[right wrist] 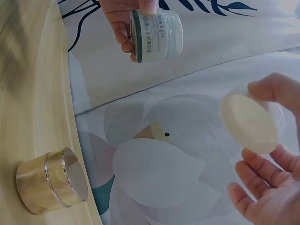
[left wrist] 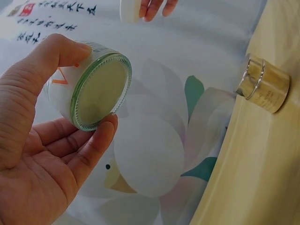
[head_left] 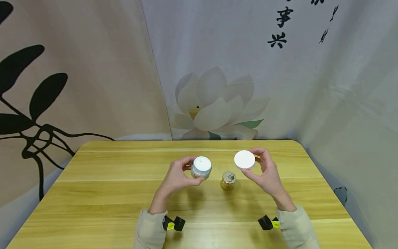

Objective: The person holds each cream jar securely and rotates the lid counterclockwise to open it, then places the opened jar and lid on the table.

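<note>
My left hand point(head_left: 179, 175) grips a glass cosmetic cream jar point(head_left: 201, 168) between thumb and fingers, raised over the table. The jar's white top faces the head camera, and its clear, ridged base shows in the left wrist view. A printed label point(right wrist: 153, 37) runs round its side. To the right, my right hand point(head_left: 268, 172) pinches a round white lid point(head_left: 244, 159) by its edge, apart from the jar. Between and below the two hands, a small gold jar point(head_left: 228, 181) with a dark design on its top stands upright on the table.
The wooden table point(head_left: 102, 193) has rounded far corners. Behind it hangs a cloth backdrop point(head_left: 124, 69) printed with a lotus, dark leaves and writing. A black wrist camera point(head_left: 174, 223) sits at the left cuff, another point(head_left: 268, 222) at the right.
</note>
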`<state>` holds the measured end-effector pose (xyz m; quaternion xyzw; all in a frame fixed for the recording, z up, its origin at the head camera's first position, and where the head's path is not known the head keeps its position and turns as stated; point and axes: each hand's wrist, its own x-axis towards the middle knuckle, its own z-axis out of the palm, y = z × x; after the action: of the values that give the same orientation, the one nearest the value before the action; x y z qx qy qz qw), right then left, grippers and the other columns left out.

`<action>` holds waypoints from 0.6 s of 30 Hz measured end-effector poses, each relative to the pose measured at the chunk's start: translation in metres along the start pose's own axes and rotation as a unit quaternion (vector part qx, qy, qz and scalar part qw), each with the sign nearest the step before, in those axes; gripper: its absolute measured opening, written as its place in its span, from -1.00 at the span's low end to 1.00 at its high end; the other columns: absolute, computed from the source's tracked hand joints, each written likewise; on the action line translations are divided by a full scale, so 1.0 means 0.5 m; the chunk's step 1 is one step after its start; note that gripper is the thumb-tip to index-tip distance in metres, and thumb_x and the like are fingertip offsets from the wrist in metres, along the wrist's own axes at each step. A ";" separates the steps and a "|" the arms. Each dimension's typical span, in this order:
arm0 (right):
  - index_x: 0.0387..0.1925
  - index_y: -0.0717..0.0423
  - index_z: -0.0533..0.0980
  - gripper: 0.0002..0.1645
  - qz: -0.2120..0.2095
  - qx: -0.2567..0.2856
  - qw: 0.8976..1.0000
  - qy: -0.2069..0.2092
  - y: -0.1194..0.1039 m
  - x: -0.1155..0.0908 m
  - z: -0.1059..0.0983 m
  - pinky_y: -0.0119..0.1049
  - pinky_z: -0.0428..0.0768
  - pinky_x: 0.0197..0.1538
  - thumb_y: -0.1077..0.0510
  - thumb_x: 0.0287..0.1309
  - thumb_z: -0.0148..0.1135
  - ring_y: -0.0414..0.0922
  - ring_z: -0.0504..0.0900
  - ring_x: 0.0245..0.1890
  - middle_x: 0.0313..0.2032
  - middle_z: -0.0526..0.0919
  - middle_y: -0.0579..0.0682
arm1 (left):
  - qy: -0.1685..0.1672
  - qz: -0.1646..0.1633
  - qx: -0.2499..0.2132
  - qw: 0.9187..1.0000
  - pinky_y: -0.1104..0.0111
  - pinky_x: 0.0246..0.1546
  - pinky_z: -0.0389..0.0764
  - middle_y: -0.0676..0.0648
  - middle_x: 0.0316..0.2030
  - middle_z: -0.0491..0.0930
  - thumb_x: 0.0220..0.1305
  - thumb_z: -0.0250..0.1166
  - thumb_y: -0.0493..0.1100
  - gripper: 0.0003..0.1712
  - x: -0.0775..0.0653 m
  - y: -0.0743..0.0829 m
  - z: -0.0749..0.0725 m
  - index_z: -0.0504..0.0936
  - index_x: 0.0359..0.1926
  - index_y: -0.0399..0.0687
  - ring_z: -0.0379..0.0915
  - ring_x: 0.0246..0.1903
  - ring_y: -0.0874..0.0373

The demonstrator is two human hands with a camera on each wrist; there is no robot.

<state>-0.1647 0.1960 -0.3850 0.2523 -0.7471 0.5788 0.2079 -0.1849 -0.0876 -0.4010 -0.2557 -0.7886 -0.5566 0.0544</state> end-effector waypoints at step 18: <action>0.01 0.53 0.30 -0.29 -0.026 -0.034 0.999 0.034 0.013 -0.015 -0.040 -0.56 0.46 -0.05 0.68 -0.33 0.27 -0.20 0.42 -0.11 -0.06 0.39 0.15 | -0.006 -0.003 -0.002 1.000 0.32 -0.17 0.59 -0.14 -0.18 0.61 -0.23 0.49 -0.34 -0.40 0.000 0.004 0.003 0.57 -0.04 -0.31 0.52 -0.20 0.07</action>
<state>-0.1621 0.2178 -0.3895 0.2446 -0.7520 0.5558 0.2564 -0.1839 -0.0856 -0.4000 -0.2566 -0.7885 -0.5568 0.0476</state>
